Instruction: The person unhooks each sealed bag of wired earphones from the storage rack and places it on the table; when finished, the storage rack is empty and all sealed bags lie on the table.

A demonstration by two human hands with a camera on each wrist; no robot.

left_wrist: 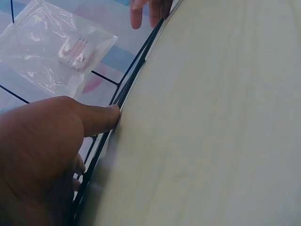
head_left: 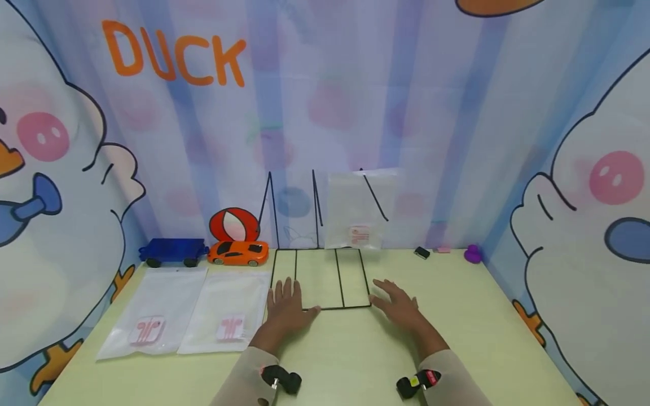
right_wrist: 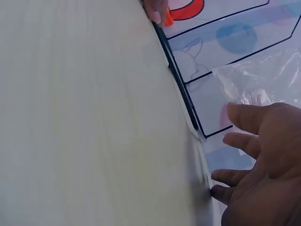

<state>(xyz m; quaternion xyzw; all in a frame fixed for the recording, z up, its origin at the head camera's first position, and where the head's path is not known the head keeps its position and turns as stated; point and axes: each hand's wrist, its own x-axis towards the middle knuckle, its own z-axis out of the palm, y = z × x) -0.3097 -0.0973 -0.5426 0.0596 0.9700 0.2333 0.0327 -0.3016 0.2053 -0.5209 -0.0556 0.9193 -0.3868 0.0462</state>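
Observation:
A black wire rack (head_left: 339, 278) stands against the back curtain, its base flat on the table and its thin prongs rising behind. From its right-hand prong hangs a clear plastic bag (head_left: 345, 206) with a small white-and-pink earphone pack (head_left: 359, 234) low inside. My left hand (head_left: 288, 312) lies at the front left corner of the base, fingers straight, with the thumb touching the front wire. By the front right corner is my right hand (head_left: 399, 307), fingers spread and slightly bent; whether they touch the wire I cannot tell. Neither hand holds anything.
Two more clear bags (head_left: 167, 293) with earphone packs lie left of the rack. Behind them stand a blue toy wagon (head_left: 172, 251) and an orange toy car (head_left: 238, 253). A small black object (head_left: 422, 252), a pink piece (head_left: 443, 250) and a purple toy (head_left: 473, 254) sit back right.

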